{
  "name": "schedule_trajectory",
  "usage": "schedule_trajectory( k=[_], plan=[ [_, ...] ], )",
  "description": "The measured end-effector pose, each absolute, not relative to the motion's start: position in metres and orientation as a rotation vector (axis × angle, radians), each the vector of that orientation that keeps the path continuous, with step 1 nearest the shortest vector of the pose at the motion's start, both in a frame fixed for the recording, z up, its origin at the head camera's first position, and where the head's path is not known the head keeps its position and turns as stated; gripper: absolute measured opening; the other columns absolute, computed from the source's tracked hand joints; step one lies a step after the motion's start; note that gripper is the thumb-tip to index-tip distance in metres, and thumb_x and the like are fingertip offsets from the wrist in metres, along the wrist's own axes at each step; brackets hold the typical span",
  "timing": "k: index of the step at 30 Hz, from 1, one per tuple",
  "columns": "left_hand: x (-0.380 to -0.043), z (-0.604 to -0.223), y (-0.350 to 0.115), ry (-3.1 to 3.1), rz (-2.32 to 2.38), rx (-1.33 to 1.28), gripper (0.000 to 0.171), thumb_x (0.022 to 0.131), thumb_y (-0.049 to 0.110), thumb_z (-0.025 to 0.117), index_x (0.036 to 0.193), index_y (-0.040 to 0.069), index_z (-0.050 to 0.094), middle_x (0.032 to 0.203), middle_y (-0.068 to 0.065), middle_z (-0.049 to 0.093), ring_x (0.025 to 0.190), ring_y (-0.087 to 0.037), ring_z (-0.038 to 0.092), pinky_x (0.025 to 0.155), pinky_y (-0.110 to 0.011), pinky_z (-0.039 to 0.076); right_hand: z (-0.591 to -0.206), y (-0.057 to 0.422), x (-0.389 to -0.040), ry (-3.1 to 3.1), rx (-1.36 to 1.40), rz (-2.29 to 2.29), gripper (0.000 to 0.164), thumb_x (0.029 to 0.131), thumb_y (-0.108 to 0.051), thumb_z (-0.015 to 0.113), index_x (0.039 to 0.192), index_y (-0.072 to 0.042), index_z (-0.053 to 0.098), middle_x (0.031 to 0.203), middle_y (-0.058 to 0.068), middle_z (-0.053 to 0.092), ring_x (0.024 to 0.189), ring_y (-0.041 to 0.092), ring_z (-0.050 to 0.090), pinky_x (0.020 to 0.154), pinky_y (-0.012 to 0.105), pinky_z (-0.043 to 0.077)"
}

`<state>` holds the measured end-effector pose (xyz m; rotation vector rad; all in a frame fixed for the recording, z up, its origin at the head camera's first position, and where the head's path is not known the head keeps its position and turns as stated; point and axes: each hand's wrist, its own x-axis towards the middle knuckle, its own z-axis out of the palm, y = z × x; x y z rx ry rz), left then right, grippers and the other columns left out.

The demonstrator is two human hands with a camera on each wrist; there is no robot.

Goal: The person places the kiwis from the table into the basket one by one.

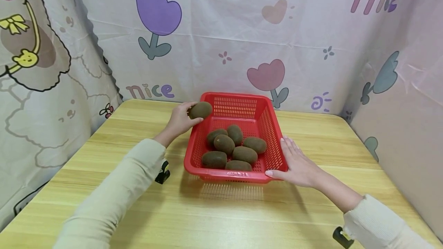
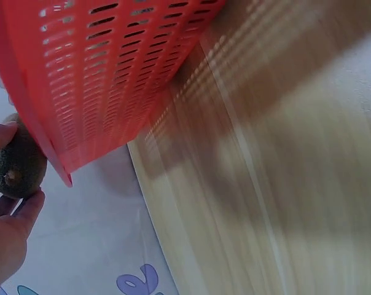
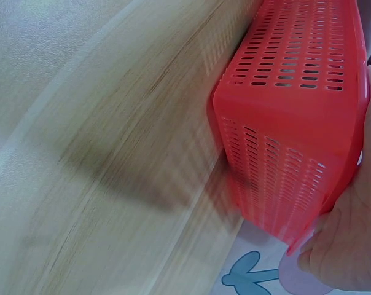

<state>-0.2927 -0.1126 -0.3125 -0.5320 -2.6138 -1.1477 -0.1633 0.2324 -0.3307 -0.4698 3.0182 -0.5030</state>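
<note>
My left hand (image 1: 182, 117) grips a brown kiwi (image 1: 201, 110) at the far left rim of a red plastic basket (image 1: 265, 126). In the left wrist view, fingers and thumb wrap the same kiwi (image 2: 18, 161) just outside the basket's rim (image 2: 26, 92). Several more kiwis (image 1: 224, 144) lie in the basket, mostly toward its near side. My right hand (image 1: 299, 164) rests on the near right corner, thumb over the front rim and straight fingers along the right side. The right wrist view shows that hand (image 3: 351, 233) against the basket's perforated wall (image 3: 290, 117).
The basket stands on a light wood table (image 1: 221, 218). Behind the table hangs a patterned cloth (image 1: 221, 41), with more cloth at both sides. Black wrist-camera parts (image 1: 162, 172) show below the left forearm and by the right sleeve (image 1: 377, 218).
</note>
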Motion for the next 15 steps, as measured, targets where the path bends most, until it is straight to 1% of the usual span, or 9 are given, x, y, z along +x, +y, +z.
schedule_trajectory(
  k=[5, 9, 15],
  plan=[
    [-0.294, -0.312, -0.105, -2.612, -1.124, -0.578, 0.053, 0.079, 0.008, 0.070, 0.126, -0.007, 0.051, 0.125, -0.027, 0.053, 0.112, -0.038, 0.053, 0.093, -0.048, 0.048, -0.332, 0.232, -0.164, 3.014, -0.470, -0.509, 0.110, 0.077, -0.063, 0.058, 0.146, 0.006, 0.008, 0.153, 0.027, 0.008, 0.140, 0.046, 0.009, 0.112, 0.059, 0.017],
    [-0.295, -0.312, -0.099, -2.631, -1.088, -0.604, 0.052, 0.079, 0.007, 0.071, 0.125, -0.008, 0.052, 0.123, -0.027, 0.054, 0.112, -0.038, 0.053, 0.096, -0.048, 0.046, -0.332, 0.231, -0.164, 3.011, -0.469, -0.515, 0.110, 0.077, -0.063, 0.058, 0.146, 0.006, 0.008, 0.153, 0.027, 0.008, 0.140, 0.046, 0.010, 0.111, 0.060, 0.018],
    [-0.296, -0.312, -0.091, -2.698, -0.950, -0.667, 0.050, 0.079, 0.006, 0.070, 0.125, -0.006, 0.053, 0.124, -0.024, 0.055, 0.113, -0.036, 0.054, 0.097, -0.047, 0.046, -0.331, 0.231, -0.163, 3.009, -0.467, -0.520, 0.110, 0.077, -0.063, 0.058, 0.146, 0.006, 0.008, 0.153, 0.027, 0.008, 0.140, 0.046, 0.010, 0.111, 0.060, 0.018]
  ],
)
